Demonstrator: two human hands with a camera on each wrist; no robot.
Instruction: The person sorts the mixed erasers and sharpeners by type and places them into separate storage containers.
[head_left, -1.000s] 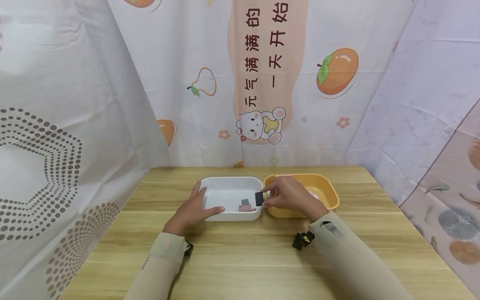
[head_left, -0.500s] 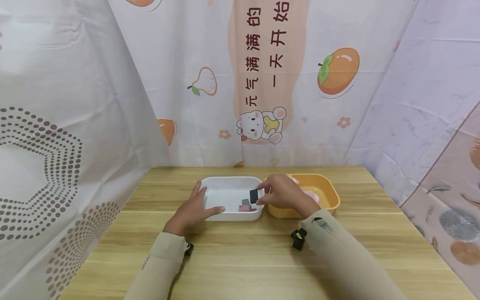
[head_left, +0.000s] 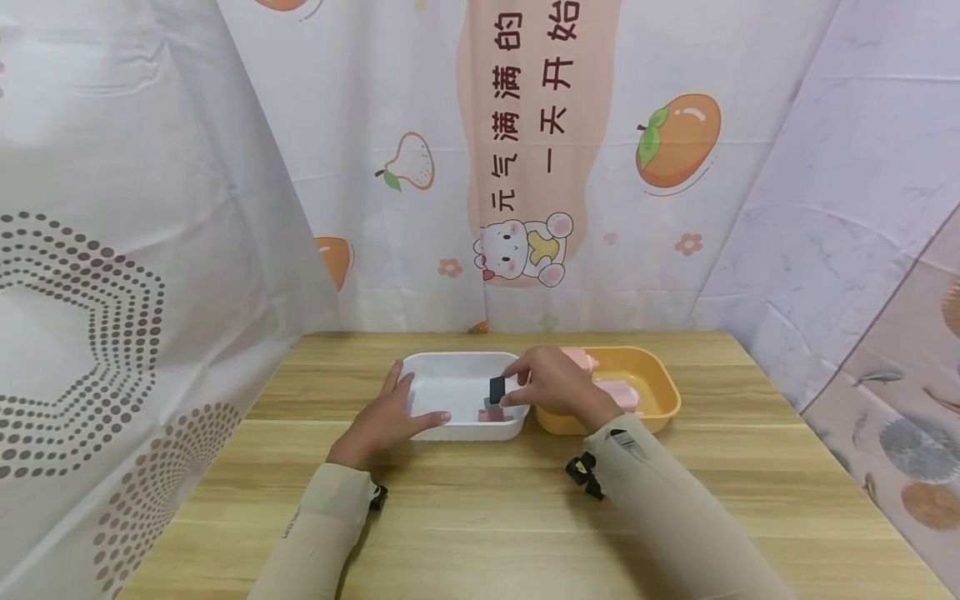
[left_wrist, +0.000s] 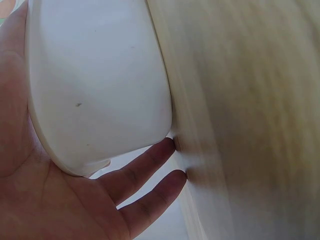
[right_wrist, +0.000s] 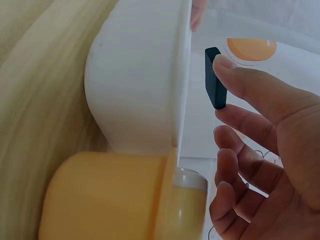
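Note:
My right hand (head_left: pixel 555 383) pinches a small black rectangular block (right_wrist: pixel 215 77) between thumb and fingertip, over the right end of the white tray (head_left: pixel 442 367). Below the black block, a grey block (head_left: pixel 491 404) and pink blocks (head_left: pixel 491 414) lie inside that tray, partly covered from view. My left hand (head_left: pixel 386 425) rests against the tray's left end, its thumb along the near rim. In the left wrist view the fingers (left_wrist: pixel 135 175) are stretched out past the tray's wall, nearly straight.
A yellow tray (head_left: pixel 660 383) stands right beside the white one, with pink bottle-like things (head_left: pixel 618 393) inside. The right wrist view shows a yellowish, pale-topped container (right_wrist: pixel 190 200) behind its rim. Wooden tabletop (head_left: pixel 480 517) lies in front; a printed curtain (head_left: pixel 405 242) hangs behind.
My right hand has moved left with the black block, from between the trays to over the white tray. More of the pink things in the yellow tray shows. My left hand has stayed put.

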